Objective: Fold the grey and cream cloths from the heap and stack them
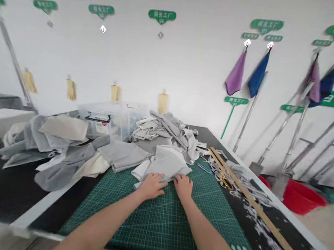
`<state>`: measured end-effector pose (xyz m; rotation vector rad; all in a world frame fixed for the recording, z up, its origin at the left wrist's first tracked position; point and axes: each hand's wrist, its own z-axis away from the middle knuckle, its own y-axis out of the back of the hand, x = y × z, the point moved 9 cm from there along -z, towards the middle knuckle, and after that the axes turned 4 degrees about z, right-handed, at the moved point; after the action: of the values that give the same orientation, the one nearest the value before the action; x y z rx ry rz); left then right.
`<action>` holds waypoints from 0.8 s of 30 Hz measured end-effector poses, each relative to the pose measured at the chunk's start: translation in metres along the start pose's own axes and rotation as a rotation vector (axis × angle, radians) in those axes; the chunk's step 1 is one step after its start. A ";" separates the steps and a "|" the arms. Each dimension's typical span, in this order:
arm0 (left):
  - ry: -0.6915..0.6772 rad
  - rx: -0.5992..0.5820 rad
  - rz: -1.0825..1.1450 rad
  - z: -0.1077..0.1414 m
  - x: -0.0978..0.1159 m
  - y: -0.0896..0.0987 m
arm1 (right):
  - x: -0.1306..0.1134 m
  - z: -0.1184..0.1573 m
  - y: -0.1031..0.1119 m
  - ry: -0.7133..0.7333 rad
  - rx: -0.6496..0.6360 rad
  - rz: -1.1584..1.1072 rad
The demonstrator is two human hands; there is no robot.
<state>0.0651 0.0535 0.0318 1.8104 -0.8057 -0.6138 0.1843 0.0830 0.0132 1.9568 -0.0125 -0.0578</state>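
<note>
While a pale gray cloth (pixel 169 164) is touched along its near edge by the left hand (pixel 152 186) and the right hand (pixel 183 185), it is seen on the far part of a green mat (pixel 159 224), just in front of a big heap of gray cloth (pixel 162 127). Both hands are laid palms down, but whether the grip of either one is closed on the cloth cannot be told. The way behind is blocked by the heap. On the left, part of the mat is covered by a folded gray cloth (pixel 124 155), and more of the tabletop (pixel 6 180) is taken up by a messy pile (pixel 50 133). A clear box (pixel 122 126) is partly hidden by cloths. On the right, a blue tool (pixel 204 168) is seen near gold-handled scissors (pixel 224 180) and a long wooden strip (pixel 260 211). White scraps (pixel 259 226) are scattered beside the strip. Past the tabletop's right side, a red tub (pixel 301 198) is seen.
</note>
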 end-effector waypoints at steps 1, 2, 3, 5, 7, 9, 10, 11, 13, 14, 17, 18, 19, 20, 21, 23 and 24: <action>0.045 -0.016 -0.019 -0.001 -0.001 -0.006 | 0.002 -0.002 0.000 0.005 -0.005 0.001; 0.092 -0.026 -0.028 -0.002 -0.003 -0.011 | 0.003 -0.004 0.000 0.007 -0.011 0.000; 0.141 -0.032 -0.029 -0.003 -0.006 -0.015 | 0.004 -0.006 0.000 0.008 -0.017 -0.002; 0.248 -0.026 -0.002 -0.004 -0.014 -0.018 | 0.006 -0.009 -0.002 -0.001 -0.032 -0.013; 0.345 0.000 0.054 -0.004 -0.025 -0.016 | 0.008 -0.011 -0.005 -0.020 -0.046 -0.031; 0.410 0.031 0.106 -0.004 -0.036 -0.012 | 0.009 -0.013 -0.007 -0.043 -0.055 -0.058; 0.428 0.043 0.125 -0.005 -0.041 -0.010 | 0.009 -0.014 -0.006 -0.052 -0.056 -0.076; 0.438 0.054 0.145 -0.007 -0.045 -0.007 | 0.009 -0.016 -0.005 -0.060 -0.054 -0.095; 0.458 0.084 0.201 -0.014 -0.055 0.003 | 0.007 -0.019 0.002 -0.062 -0.036 -0.142; 0.468 0.106 0.230 -0.018 -0.060 0.010 | 0.006 -0.022 0.007 -0.055 -0.023 -0.169; 0.480 0.186 0.314 -0.034 -0.071 0.040 | 0.000 -0.028 0.029 -0.020 0.027 -0.263; 0.477 0.208 0.334 -0.040 -0.073 0.051 | -0.001 -0.030 0.037 -0.012 0.044 -0.299; 0.470 0.233 0.360 -0.045 -0.074 0.064 | -0.001 -0.032 0.044 -0.008 0.060 -0.338; 0.456 0.264 0.403 -0.050 -0.074 0.077 | 0.000 -0.033 0.051 -0.008 0.073 -0.380; 0.437 0.300 0.461 -0.054 -0.074 0.091 | 0.001 -0.034 0.057 -0.009 0.082 -0.426; 0.400 0.398 0.604 -0.057 -0.073 0.117 | 0.007 -0.034 0.064 -0.017 0.087 -0.527; 0.389 0.454 0.682 -0.056 -0.073 0.129 | 0.011 -0.033 0.066 -0.021 0.086 -0.584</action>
<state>0.0269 0.1093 0.1751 1.8005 -1.2633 0.3800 0.1976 0.0881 0.0865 1.9867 0.5504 -0.4671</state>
